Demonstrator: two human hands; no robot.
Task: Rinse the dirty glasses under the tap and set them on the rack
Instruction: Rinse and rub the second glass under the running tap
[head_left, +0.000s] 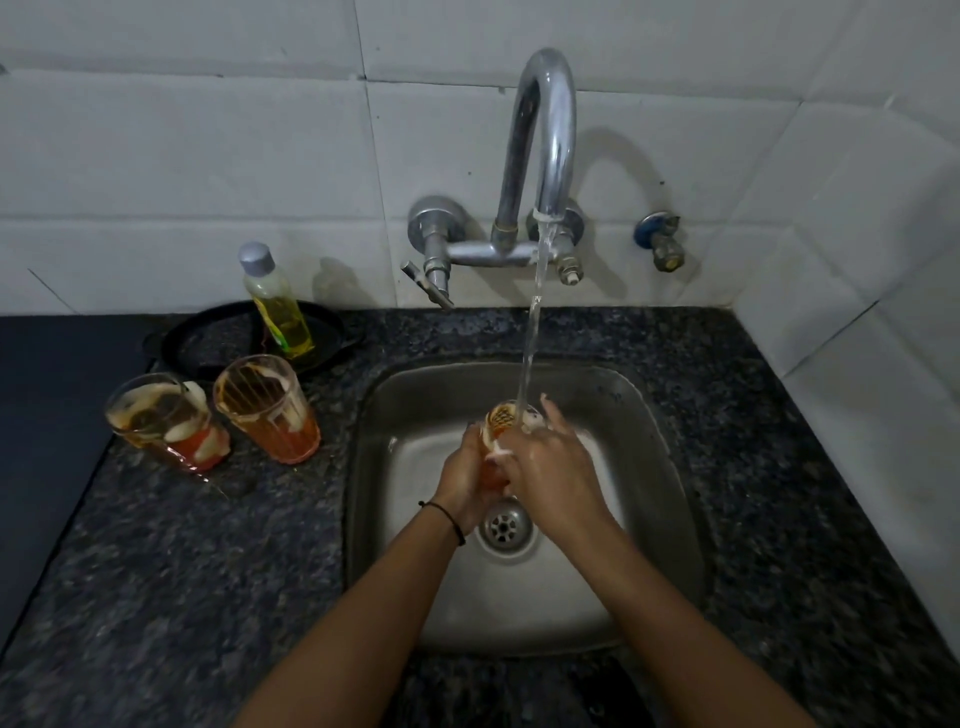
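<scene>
Over the steel sink (649, 415), an orange-tinted glass (503, 418) with white smears is held upright under the running stream from the tap (550, 135). My left hand (465, 486) grips its lower body from the left. My right hand (550, 460) wraps it from the right, fingers near the rim. Most of the glass is hidden by both hands. Two more dirty glasses, one (166, 421) and the other (267, 408), stand on the dark granite counter (208, 571) left of the sink, stained orange with white residue.
A bottle of yellow liquid (275, 306) stands in front of a black pan (218, 338) at the wall. A tap lever (426, 283) sticks out left of the spout. A small valve (660, 241) is on the tiled wall at right. The drain (506, 527) lies below my hands.
</scene>
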